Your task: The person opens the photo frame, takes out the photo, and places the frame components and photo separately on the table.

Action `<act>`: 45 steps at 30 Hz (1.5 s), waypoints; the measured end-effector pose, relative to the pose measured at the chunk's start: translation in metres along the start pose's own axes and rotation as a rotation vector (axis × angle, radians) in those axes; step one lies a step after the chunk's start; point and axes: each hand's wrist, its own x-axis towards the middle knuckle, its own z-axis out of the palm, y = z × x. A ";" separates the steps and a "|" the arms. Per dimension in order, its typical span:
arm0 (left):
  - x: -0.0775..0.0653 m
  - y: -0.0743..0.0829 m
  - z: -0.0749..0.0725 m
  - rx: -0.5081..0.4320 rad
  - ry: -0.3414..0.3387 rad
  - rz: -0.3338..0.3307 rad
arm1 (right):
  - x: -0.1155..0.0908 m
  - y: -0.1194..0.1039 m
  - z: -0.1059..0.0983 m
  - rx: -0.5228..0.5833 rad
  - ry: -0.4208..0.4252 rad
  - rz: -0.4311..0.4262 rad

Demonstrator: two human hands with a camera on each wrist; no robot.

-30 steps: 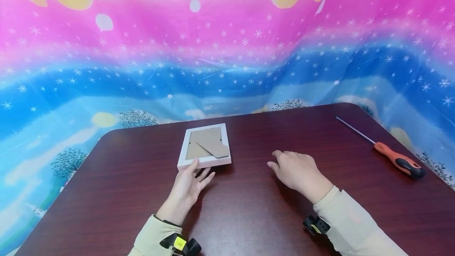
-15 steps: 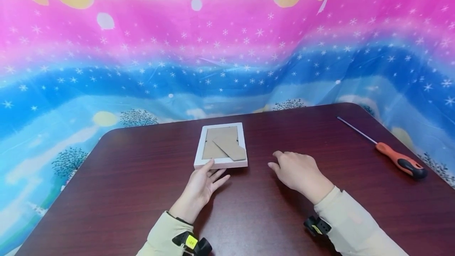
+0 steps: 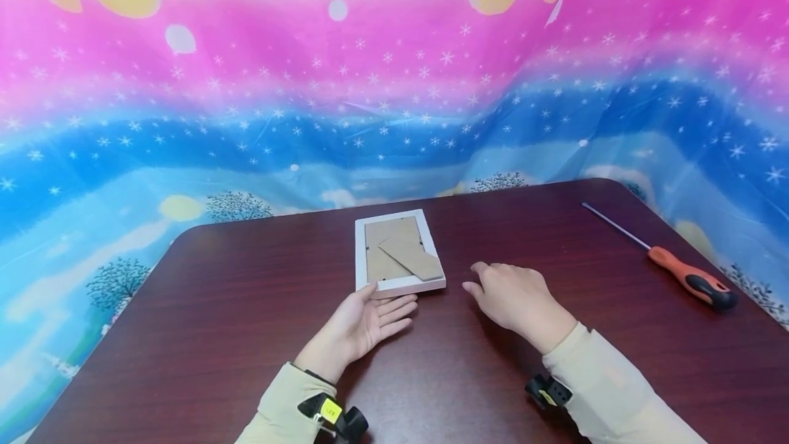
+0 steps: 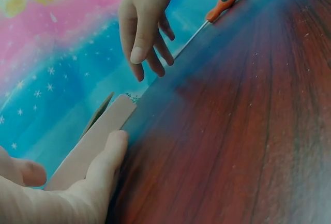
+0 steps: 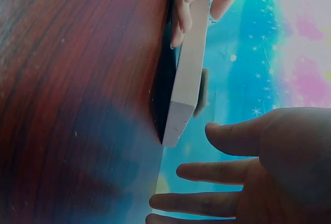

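A white picture frame (image 3: 360, 259) lies back side up in the head view, its brown backing board (image 3: 383, 264) and slanted easel leg (image 3: 420, 263) showing. My left hand (image 3: 357, 326) holds its near edge by the left corner, thumb above and fingers below. From the right wrist view, those fingers reach under the pale frame edge (image 5: 189, 69), with a dark shadow beneath it. My right hand (image 3: 514, 303) hovers right of the frame, apart from it and holding nothing. Its fingers look extended and spread in the right wrist view.
On the right side of the dark red wooden table (image 3: 246, 334) lies a screwdriver (image 3: 690, 278) with an orange and black handle, its shaft pointing away. A colourful snowflake-patterned cloth (image 3: 382, 88) hangs behind the table.
My left hand has moved the picture frame to the right and turned it slightly, and its fingers now look straighter. My right hand and the screwdriver have stayed in place.
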 end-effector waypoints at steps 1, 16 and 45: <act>0.000 0.000 -0.001 0.008 -0.013 -0.005 | 0.000 0.000 0.000 0.001 0.000 -0.001; -0.013 0.010 -0.001 0.412 -0.085 0.028 | -0.002 0.002 0.002 0.006 -0.014 -0.016; 0.004 0.054 -0.007 0.977 0.596 0.443 | -0.001 0.001 0.002 0.009 -0.003 -0.033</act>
